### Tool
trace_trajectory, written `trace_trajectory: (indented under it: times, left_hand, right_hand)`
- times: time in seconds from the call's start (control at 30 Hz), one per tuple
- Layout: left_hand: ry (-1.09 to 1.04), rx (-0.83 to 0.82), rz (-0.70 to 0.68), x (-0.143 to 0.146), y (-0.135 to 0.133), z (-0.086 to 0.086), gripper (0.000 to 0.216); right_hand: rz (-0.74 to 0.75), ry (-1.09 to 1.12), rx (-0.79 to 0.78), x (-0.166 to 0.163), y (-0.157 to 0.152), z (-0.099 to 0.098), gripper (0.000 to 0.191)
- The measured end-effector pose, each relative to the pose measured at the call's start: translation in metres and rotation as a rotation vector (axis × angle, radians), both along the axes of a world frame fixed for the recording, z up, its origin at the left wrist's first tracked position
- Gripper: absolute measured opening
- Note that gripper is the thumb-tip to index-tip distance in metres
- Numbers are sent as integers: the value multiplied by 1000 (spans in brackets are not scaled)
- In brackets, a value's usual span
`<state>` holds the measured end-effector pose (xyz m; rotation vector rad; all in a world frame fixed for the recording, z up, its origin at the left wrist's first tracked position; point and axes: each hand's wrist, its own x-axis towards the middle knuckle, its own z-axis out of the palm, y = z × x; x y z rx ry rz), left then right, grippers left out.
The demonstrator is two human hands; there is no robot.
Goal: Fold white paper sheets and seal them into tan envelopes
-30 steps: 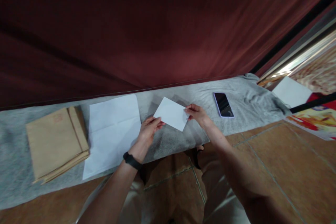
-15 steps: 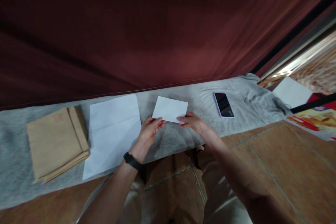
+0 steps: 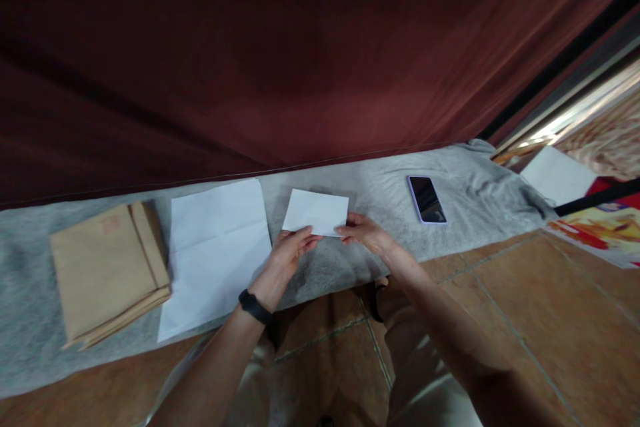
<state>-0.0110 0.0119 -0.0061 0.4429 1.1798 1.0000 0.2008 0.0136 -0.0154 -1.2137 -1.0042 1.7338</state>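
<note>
A small folded white paper (image 3: 315,211) is held just above a grey cloth (image 3: 380,187) spread on the floor. My left hand (image 3: 290,250) pinches its near edge at the left, with a black band on that wrist. At the right of the same edge, my right hand (image 3: 363,232) pinches the paper too. Left of the hands lies a large white sheet (image 3: 215,250) with fold creases, flat on the cloth. Further left sits a stack of brown envelopes (image 3: 103,270).
A phone (image 3: 426,199) with a dark screen lies on the cloth to the right. Another white sheet (image 3: 555,175) rests at the far right by a colourful printed mat (image 3: 600,230). A dark red curtain (image 3: 300,53) hangs behind. Brown tiled floor (image 3: 525,300) is nearer me.
The folded paper has turned from tilted to level and shifted slightly left. My right hand moved from its far right corner to its near edge.
</note>
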Motion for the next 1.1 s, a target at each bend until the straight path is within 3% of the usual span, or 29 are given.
trace_trajectory:
  times: [0.3, 0.37, 0.47, 0.57, 0.67, 0.77, 0.9, 1.0, 1.1]
  left_hand:
    - [71, 108, 52, -8, 2, 13, 24]
    - [92, 166, 77, -8, 1, 16, 27]
    - [111, 234, 109, -6, 1, 20, 31]
    - [109, 293, 95, -2, -2, 24, 32]
    - [91, 339, 55, 2, -5, 29, 34]
    - [47, 393, -25, 4, -7, 34, 37]
    - [2, 351, -132, 3, -6, 28, 49]
    - [76, 222, -154, 5, -8, 16, 46]
    - [7, 137, -242, 12, -13, 7, 40]
  right_hand:
    - [-82, -206, 91, 13, 7, -7, 44]
    - [-187, -380, 243, 8, 5, -5, 46]
    - [-248, -720, 633, -2, -3, 5, 52]
    - [-66, -993, 913, -10, -12, 16, 60]
    - [59, -1117, 960, -15, -16, 18, 52]
    - [8, -1022, 907, -16, -15, 17, 50]
    - [-321, -702, 699, -14, -10, 16, 36]
    - [-502, -381, 495, -18, -6, 15, 30]
    - [-510, 7, 317, -31, -9, 13, 27]
